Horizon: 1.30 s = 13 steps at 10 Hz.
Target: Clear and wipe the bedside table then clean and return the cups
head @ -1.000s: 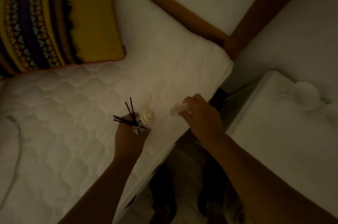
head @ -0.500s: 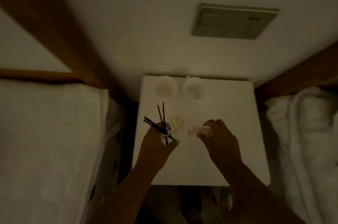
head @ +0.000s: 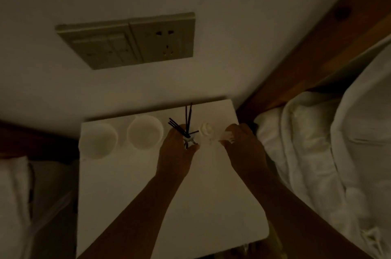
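Bedside table (head: 148, 206), white top betw. two beds; two cups (head: 98, 140) (head: 145, 132) side by side at rear edge. Left hand (head: 176, 153) wrapped around reed diffuser (head: 187, 132), w/ small white rose ornament (head: 206, 129) just beside. Right hand (head: 243, 148) pinches pale blurred item (head: 227, 139), identity unclear. Advice: set diffuser down upright near back corner, clear of cups, before letting go.

1. Wall plate (head: 129, 41) on pale wall (head: 232, 15): switches left, socket right.
2. Wooden bed frame (head: 313, 51) runs diagonally at upper right.
3. White duvet (head: 330, 132), rumpled, at right.
4. White bedding (head: 12, 191), lower left.
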Each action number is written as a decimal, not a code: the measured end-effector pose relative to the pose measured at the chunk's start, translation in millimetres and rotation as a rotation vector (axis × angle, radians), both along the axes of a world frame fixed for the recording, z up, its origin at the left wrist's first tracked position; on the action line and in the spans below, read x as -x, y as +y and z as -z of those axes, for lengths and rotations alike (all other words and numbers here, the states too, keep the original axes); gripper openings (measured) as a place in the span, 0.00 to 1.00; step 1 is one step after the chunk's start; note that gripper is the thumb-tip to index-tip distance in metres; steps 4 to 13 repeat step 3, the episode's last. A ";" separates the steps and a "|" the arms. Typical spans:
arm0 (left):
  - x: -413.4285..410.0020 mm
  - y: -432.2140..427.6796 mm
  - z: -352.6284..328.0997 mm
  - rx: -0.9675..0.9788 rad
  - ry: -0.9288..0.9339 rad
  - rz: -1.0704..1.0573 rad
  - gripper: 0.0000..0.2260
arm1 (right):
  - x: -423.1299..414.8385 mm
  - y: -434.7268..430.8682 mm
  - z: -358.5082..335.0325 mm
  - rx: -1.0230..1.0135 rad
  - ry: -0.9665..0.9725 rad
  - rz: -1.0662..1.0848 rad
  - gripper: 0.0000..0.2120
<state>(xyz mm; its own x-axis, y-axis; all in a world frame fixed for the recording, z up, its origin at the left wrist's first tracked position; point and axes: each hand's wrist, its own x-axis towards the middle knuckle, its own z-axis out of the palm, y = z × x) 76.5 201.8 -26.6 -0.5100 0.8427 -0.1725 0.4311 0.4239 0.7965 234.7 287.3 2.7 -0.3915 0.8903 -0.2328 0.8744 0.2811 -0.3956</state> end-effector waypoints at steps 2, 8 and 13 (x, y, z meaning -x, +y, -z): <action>10.3 20.8 18.9 -0.062 0.034 -0.008 0.18 | 23.0 20.6 4.0 0.015 -0.018 -0.030 0.12; 7.9 24.0 20.4 -0.105 0.027 -0.059 0.21 | 25.8 24.2 7.4 0.004 -0.047 -0.060 0.14; 7.9 24.0 20.4 -0.105 0.027 -0.059 0.21 | 25.8 24.2 7.4 0.004 -0.047 -0.060 0.14</action>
